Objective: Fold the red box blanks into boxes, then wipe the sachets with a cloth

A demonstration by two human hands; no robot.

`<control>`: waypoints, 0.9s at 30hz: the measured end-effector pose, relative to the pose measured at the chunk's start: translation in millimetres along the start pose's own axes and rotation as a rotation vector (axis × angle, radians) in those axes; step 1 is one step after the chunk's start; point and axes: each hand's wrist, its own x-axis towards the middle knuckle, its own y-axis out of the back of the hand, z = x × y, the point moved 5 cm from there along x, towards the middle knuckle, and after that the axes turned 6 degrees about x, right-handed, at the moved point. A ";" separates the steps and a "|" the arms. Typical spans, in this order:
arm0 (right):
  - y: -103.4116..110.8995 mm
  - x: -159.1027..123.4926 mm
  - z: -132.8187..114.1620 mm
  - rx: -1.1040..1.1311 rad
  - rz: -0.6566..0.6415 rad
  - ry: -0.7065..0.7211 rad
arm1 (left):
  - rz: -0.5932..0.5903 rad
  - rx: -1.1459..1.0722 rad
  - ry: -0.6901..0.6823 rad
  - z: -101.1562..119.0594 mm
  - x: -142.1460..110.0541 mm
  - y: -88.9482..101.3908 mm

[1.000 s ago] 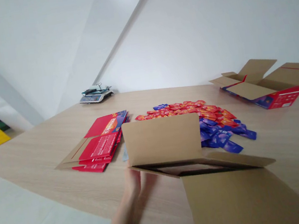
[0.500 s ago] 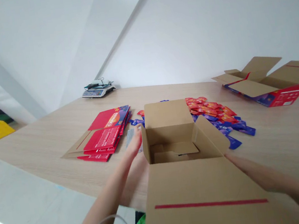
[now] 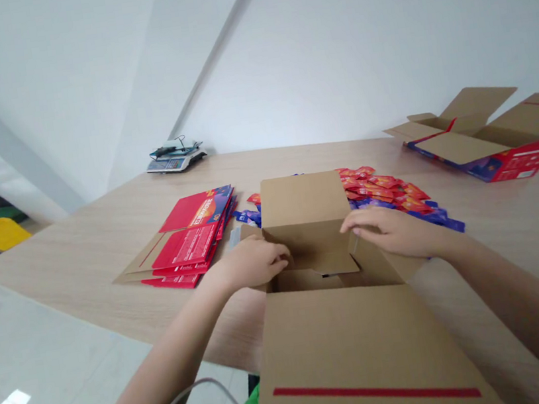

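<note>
A brown cardboard box stands in front of me with its top flaps spread and a red strip across the near flap. A loose-edged bottom flap shows inside it. My left hand reaches over the left wall, its bent fingers dipping into the opening and slightly apart. On the other side my right hand lies over the right wall and flap, fingers stretched toward the opening and thumb apart. Neither hand shows anything in its fingers. Part of each side flap is hidden beneath the hands.
Flattened red cartons lie stacked on the left of the table. Red sachets and purple sachets are heaped behind the box. A scale stands at the back left; another open box sits back right.
Both hands have moved from the outer sides of the box up over its side walls, to the opening. The inner bottom flap looks tilted higher. My view has shifted slightly.
</note>
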 end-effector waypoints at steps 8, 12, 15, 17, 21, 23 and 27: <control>-19.5 -30.3 35.2 0.084 0.143 0.026 | 0.170 -0.052 -0.065 -26.1 -32.5 -43.5; -3.8 -28.8 -8.9 0.025 0.011 -0.097 | 0.101 0.023 -0.067 -19.2 -24.4 -49.0; -30.2 -41.3 -29.4 0.038 -0.155 -0.223 | 0.059 0.082 -0.069 -13.5 -21.6 -45.6; -51.6 -50.0 -31.1 -0.092 -0.169 -0.272 | 0.053 0.091 -0.065 -9.9 -21.5 -42.0; -61.8 -52.0 -27.9 -0.106 -0.203 -0.236 | -0.002 0.126 -0.076 -2.2 -22.0 -38.3; -50.4 -41.1 -29.4 -0.033 -0.302 -0.233 | -0.024 0.144 -0.092 1.7 -21.9 -37.7; -25.6 6.8 -32.5 -0.193 -0.372 -0.310 | 0.008 0.160 -0.087 5.6 -21.4 -36.8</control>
